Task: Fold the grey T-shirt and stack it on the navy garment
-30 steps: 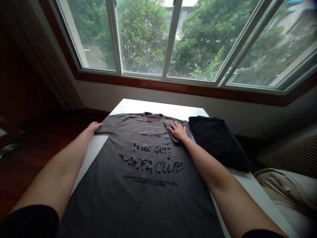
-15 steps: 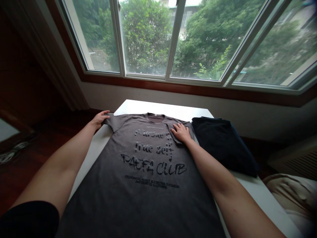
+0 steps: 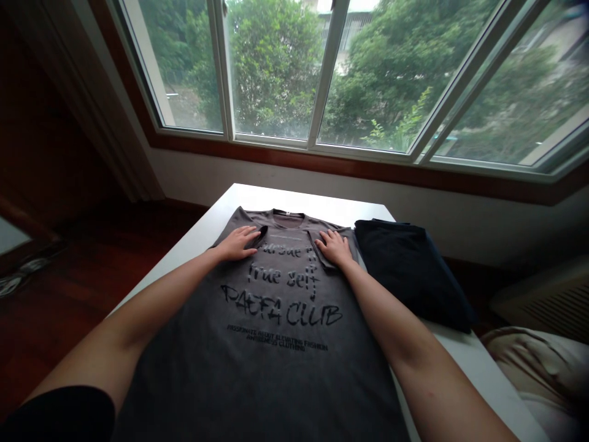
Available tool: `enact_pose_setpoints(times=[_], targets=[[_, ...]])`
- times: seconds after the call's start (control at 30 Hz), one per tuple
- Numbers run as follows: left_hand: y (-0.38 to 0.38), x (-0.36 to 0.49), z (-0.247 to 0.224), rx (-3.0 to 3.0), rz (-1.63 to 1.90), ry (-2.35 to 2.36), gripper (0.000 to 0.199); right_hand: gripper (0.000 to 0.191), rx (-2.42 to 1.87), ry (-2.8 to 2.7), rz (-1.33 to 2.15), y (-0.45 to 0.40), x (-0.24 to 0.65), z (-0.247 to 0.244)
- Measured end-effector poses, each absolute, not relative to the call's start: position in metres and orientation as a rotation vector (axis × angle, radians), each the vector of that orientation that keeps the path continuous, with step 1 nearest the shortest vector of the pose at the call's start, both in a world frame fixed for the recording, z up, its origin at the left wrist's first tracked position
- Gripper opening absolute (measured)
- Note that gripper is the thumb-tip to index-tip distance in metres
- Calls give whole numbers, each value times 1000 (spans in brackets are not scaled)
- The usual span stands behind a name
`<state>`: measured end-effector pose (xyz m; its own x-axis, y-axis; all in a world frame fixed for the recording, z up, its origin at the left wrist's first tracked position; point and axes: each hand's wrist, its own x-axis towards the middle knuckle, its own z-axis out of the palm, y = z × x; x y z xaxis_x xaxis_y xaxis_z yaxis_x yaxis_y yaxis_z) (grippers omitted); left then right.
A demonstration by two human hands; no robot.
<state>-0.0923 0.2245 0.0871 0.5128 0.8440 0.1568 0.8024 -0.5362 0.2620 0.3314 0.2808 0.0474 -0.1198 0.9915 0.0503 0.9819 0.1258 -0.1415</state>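
Note:
A dark grey T-shirt [image 3: 276,380] with black lettering lies front up, its collar at the far end. Both sleeves are turned inward over the chest. My left hand [image 3: 238,244] rests on the left folded sleeve [image 3: 264,232], fingers stretched toward the middle and thumb apart; the cuff curls up just past the fingertips. On the right folded sleeve [image 3: 327,263], my right hand [image 3: 334,247] lies flat with its fingers spread. The shirt's hem runs out of view at the bottom.
Beneath the shirt is a white table [image 3: 184,236]. A folded stack of dark clothes [image 3: 405,264] sits at its right edge. Beyond stands a wall with a window [image 3: 276,73]. Beige fabric [image 3: 529,362] lies at the lower right, and cables [image 3: 23,273] on the floor at left.
My left hand has moved inward to the right, and the left sleeve, earlier stretched outward in its fingers, is now folded over the chest. My right hand has stayed on its sleeve.

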Motion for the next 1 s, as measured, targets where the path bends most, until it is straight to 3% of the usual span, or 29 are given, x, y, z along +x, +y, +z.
enact_pose_setpoints(times=[0.17, 0.37, 0.57, 0.87, 1.0], targets=[[244, -91, 71, 2411, 382, 1839, 66, 68, -1983, -2253, 119, 281, 332, 47], [268, -103, 61, 2129, 145, 2205, 79, 68, -2000, -2233, 177, 281, 331, 49], [284, -91, 60, 2093, 136, 2298, 92, 73, -1990, -2251, 218, 280, 326, 49], [319, -99, 52, 2094, 177, 2225, 90, 71, -1998, -2246, 208, 282, 333, 50], [313, -97, 54, 2184, 365, 2227, 77, 68, -2078, -2120, 113, 282, 346, 45]])
